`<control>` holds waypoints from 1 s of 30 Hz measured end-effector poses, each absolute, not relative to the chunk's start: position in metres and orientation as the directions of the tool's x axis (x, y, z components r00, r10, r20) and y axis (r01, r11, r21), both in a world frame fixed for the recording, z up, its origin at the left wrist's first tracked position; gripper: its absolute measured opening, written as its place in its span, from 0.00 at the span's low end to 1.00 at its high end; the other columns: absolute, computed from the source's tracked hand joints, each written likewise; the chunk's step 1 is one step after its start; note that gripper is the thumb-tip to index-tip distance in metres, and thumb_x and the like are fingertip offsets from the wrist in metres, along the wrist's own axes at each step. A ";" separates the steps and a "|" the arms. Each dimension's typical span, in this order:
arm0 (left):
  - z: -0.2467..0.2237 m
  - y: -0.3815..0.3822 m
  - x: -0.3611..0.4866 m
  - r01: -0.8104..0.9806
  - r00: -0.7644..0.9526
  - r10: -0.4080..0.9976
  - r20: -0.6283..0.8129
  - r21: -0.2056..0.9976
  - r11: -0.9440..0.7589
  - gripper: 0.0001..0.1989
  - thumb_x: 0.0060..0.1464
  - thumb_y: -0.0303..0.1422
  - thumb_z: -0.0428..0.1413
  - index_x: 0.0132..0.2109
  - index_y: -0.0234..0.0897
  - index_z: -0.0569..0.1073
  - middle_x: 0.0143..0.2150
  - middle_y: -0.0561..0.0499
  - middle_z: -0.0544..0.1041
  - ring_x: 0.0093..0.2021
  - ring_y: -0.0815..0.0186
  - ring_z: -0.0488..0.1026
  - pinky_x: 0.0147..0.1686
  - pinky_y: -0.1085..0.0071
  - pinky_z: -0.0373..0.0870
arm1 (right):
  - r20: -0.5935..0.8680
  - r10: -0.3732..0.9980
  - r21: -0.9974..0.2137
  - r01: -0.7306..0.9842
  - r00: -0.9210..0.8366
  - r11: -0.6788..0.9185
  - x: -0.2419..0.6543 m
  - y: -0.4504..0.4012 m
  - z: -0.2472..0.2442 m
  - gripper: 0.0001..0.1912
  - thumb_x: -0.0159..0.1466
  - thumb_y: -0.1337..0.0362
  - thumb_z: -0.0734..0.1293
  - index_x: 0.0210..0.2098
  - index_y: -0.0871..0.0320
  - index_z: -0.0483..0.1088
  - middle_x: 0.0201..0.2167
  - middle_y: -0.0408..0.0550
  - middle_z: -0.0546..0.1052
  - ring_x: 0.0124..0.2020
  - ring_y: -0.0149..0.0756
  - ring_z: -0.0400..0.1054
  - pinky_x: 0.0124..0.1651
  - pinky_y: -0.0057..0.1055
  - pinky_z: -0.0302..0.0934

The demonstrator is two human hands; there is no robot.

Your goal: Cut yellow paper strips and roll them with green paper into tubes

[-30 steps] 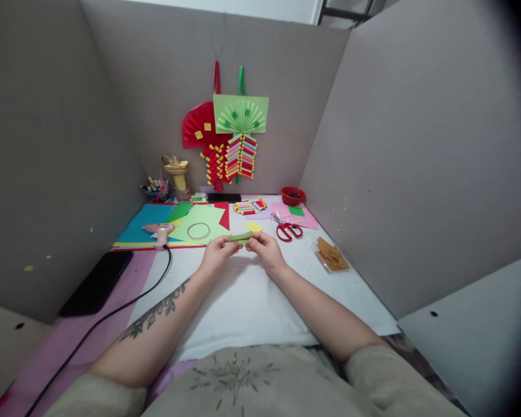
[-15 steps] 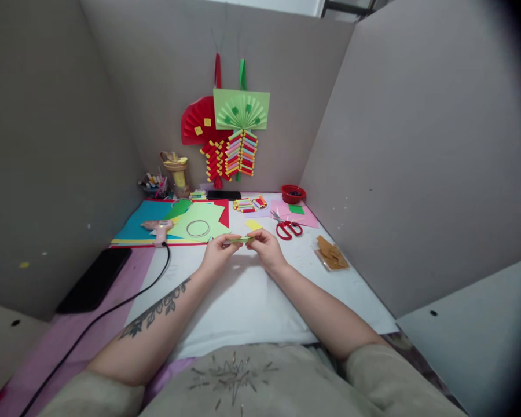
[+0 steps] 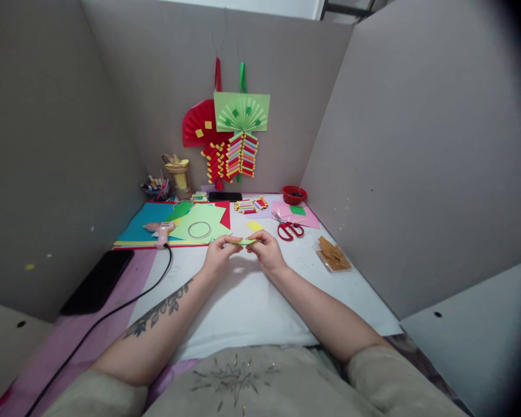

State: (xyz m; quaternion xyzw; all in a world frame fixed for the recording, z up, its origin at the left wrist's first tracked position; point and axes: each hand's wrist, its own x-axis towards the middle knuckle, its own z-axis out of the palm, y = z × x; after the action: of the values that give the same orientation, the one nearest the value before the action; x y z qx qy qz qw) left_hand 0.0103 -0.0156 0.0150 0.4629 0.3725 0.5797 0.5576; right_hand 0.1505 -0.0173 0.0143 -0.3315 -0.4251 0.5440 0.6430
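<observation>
Green strip (image 3: 245, 242) near yellow paper (image 3: 255, 226)

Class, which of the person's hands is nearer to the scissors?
Right. The right hand is just left of the scissors; the left hand is farther left.

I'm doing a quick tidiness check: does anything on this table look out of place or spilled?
Nothing looks clearly spilled or damaged. Slightly odd is the pink glue gun, lying on the coloured paper sheets with no stand visible, its black cord trailing across the table.
</observation>
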 end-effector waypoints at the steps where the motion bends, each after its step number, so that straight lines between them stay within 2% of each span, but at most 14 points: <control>1: 0.015 -0.016 0.010 -0.330 0.060 0.991 0.120 0.939 -0.094 0.06 0.40 0.31 0.62 0.30 0.34 0.77 0.33 0.50 0.77 0.32 0.67 0.73 0.38 0.68 0.70 | 0.189 0.981 -0.888 -0.417 0.052 0.193 0.150 -0.017 0.014 0.06 0.47 0.70 0.69 0.25 0.58 0.70 0.19 0.38 0.72 0.22 0.28 0.66 0.28 0.26 0.61; 5: 0.016 -0.017 0.011 -0.362 0.065 0.992 0.112 0.929 -0.082 0.04 0.43 0.31 0.60 0.29 0.35 0.77 0.35 0.49 0.78 0.33 0.67 0.74 0.39 0.67 0.71 | 0.172 0.983 -0.894 -0.409 0.067 0.184 0.150 -0.018 0.016 0.07 0.45 0.70 0.69 0.25 0.58 0.70 0.19 0.38 0.72 0.22 0.29 0.66 0.27 0.26 0.61; 13: 0.018 -0.021 0.011 -0.167 0.018 0.971 0.239 0.958 -0.233 0.10 0.38 0.33 0.65 0.29 0.35 0.75 0.38 0.46 0.79 0.43 0.59 0.74 0.44 0.63 0.70 | 0.110 0.992 -0.847 -0.517 0.058 0.124 0.146 -0.024 0.023 0.07 0.44 0.71 0.70 0.23 0.57 0.69 0.20 0.37 0.72 0.21 0.26 0.65 0.27 0.25 0.59; 17: 0.019 -0.021 0.010 -0.132 0.030 0.958 0.285 0.951 -0.279 0.09 0.40 0.35 0.64 0.30 0.36 0.75 0.38 0.46 0.78 0.43 0.59 0.74 0.42 0.64 0.70 | 0.078 0.995 -0.814 -0.573 0.055 0.095 0.144 -0.026 0.024 0.06 0.44 0.71 0.70 0.22 0.57 0.69 0.20 0.38 0.72 0.21 0.26 0.65 0.26 0.23 0.59; 22: 0.024 -0.021 0.004 0.029 0.104 0.902 0.419 0.905 -0.424 0.07 0.41 0.33 0.62 0.31 0.36 0.76 0.38 0.46 0.78 0.42 0.61 0.74 0.38 0.69 0.71 | 0.002 1.000 -0.789 -0.615 0.010 0.008 0.144 -0.026 0.022 0.07 0.44 0.70 0.70 0.22 0.57 0.68 0.18 0.38 0.72 0.21 0.26 0.65 0.25 0.22 0.59; 25: 0.026 -0.019 0.002 0.038 0.074 0.937 0.342 0.938 -0.345 0.08 0.40 0.33 0.62 0.32 0.36 0.76 0.36 0.47 0.78 0.37 0.63 0.75 0.36 0.70 0.70 | 0.002 1.000 -0.791 -0.612 -0.011 -0.006 0.144 -0.026 0.020 0.08 0.45 0.69 0.71 0.25 0.57 0.69 0.20 0.39 0.72 0.23 0.26 0.66 0.27 0.23 0.62; 30: 0.028 -0.015 0.005 -0.051 0.037 0.986 0.162 0.986 -0.160 0.09 0.40 0.32 0.61 0.32 0.35 0.75 0.25 0.52 0.76 0.27 0.67 0.74 0.30 0.72 0.69 | 0.032 0.999 -0.837 -0.546 0.015 0.035 0.144 -0.026 0.022 0.11 0.45 0.67 0.72 0.28 0.57 0.69 0.22 0.38 0.73 0.23 0.27 0.67 0.29 0.26 0.65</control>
State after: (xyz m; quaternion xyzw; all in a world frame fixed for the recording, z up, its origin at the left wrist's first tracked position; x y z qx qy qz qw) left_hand 0.0054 -0.0152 0.0278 0.5368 0.4356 0.5402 0.4798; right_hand 0.1438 -0.0261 0.0223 -0.3296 -0.3442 0.6116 0.6315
